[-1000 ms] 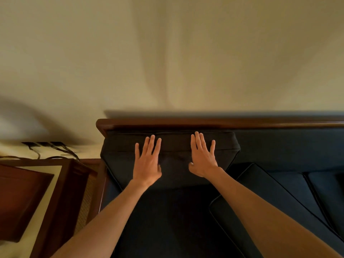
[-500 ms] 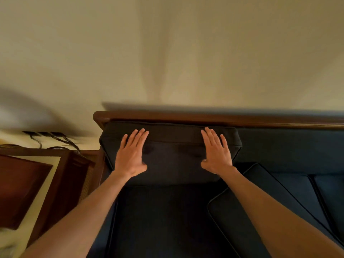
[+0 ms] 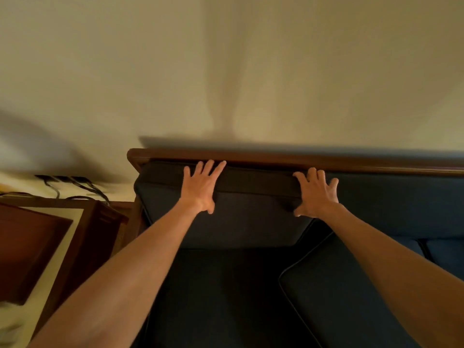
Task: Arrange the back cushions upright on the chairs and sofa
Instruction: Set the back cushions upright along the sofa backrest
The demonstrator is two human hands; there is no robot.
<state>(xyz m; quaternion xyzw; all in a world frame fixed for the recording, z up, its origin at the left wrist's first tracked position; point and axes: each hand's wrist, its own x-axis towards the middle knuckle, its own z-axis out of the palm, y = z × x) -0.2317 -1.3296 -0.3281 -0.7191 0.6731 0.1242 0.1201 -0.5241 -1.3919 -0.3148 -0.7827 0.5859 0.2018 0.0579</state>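
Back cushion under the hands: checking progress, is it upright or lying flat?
Upright: the back cushion stands against the wooden back rail, both hands pressing it.

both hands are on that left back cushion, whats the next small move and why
Probably lift both hands off and reach for the loose cushion lying on the seat. The back cushion already stands against the wooden rail, with left hand and right hand spread on it.

Two hands, left hand (image 3: 200,187) and right hand (image 3: 316,194), press one upright back cushion (image 3: 226,209). One loose cushion (image 3: 339,285) lies on one sofa (image 3: 301,159). One side table (image 3: 95,222) stands at the sofa's left end.
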